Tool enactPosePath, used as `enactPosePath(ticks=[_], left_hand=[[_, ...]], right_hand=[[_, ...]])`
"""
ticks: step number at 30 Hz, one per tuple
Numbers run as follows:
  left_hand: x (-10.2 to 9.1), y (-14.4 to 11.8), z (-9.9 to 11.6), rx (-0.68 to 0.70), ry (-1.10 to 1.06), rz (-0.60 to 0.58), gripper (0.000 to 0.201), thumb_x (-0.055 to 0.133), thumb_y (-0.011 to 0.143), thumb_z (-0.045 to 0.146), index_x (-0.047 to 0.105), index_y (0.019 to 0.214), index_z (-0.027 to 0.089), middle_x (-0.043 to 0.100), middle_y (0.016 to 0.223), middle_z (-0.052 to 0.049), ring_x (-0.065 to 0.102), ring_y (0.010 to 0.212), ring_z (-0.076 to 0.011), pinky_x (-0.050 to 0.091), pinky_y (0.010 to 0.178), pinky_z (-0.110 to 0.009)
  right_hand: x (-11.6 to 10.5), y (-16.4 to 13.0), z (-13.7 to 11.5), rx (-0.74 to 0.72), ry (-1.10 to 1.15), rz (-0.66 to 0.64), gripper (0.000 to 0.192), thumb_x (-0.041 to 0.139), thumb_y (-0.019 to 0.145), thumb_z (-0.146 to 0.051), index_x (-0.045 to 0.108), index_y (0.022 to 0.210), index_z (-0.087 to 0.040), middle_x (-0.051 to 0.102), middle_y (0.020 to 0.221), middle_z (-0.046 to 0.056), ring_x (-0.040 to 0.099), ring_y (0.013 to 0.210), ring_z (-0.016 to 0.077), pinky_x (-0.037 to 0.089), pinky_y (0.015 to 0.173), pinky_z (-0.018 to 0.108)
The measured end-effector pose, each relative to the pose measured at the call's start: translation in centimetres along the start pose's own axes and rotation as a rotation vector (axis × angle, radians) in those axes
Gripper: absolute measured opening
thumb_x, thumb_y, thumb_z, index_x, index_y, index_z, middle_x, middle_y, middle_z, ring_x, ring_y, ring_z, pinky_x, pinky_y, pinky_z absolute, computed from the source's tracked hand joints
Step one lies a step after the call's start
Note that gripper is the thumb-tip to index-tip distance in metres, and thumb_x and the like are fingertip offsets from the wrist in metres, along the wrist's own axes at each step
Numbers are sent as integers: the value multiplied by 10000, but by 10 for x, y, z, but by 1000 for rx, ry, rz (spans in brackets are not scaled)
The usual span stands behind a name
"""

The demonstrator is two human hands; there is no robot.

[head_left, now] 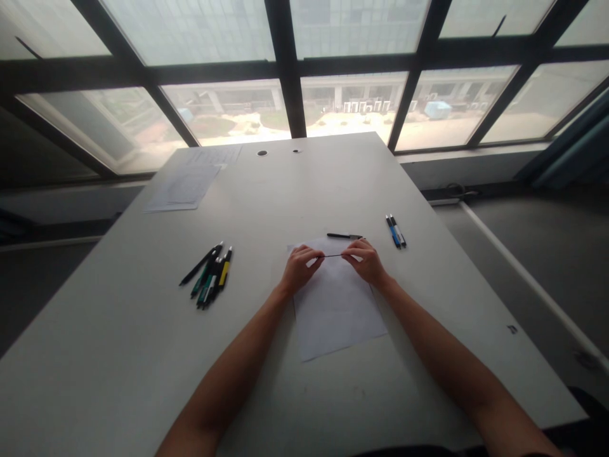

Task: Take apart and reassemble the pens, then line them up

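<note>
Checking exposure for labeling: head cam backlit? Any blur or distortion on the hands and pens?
Head view: strongly backlit, window panes blown out, table dim grey. Left hand and right hand dark but sharp, pinching a thin black rod. Pen cluster legible. Wide-angle bowing along window frames; no motion blur.

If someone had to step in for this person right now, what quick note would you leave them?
Left hand and right hand each pinch one end of a thin dark rod, maybe a pen refill, held level over the white sheet.
A black pen lies just beyond the sheet.
Two pens lie to the right; a bunch of pens to the left.
Papers sit at the far left corner of the table.
Whether any pen is finished cannot be told.
</note>
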State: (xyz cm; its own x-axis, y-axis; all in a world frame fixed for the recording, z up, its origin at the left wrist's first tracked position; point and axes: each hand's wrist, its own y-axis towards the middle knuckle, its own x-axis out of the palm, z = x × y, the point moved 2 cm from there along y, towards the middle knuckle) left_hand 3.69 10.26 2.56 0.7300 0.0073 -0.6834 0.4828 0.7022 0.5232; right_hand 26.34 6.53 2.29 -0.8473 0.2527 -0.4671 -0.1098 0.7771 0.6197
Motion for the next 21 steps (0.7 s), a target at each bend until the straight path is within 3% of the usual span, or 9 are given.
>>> enactPosePath(ticks=[4, 7, 11, 21], left_hand=[[-3, 2, 1, 3, -21, 36, 118, 624, 929, 284, 733, 930, 241, 754, 871, -24, 648, 824, -186, 486, 830, -351], [-6, 3, 2, -24, -44, 86, 115, 633, 920, 283, 735, 909, 230, 746, 851, -28, 640, 817, -188, 490, 814, -344], [-11, 3, 1, -109, -78, 183, 123, 639, 912, 291, 729, 875, 216, 738, 841, -33, 633, 811, -188, 494, 811, -344], [-10, 1, -7, -188, -90, 229, 122, 634, 907, 293, 730, 880, 222, 736, 846, -28, 627, 815, -191, 494, 812, -344]], right_hand=[[-3, 2, -3, 21, -6, 1, 166, 693, 894, -322, 740, 1039, -256, 702, 915, 47, 595, 901, 223, 502, 848, 399], [-9, 6, 0, 102, -54, 83, 255, 585, 959, -326, 686, 1172, -228, 699, 950, 60, 592, 923, 228, 495, 878, 410], [-15, 11, 13, 224, -242, 167, 244, 510, 971, -257, 704, 1099, -183, 690, 993, 96, 568, 953, 250, 470, 901, 415], [0, 27, 32, 366, -602, -90, 262, 542, 935, -195, 713, 1133, -208, 656, 1141, 113, 515, 1080, 281, 402, 892, 395]])
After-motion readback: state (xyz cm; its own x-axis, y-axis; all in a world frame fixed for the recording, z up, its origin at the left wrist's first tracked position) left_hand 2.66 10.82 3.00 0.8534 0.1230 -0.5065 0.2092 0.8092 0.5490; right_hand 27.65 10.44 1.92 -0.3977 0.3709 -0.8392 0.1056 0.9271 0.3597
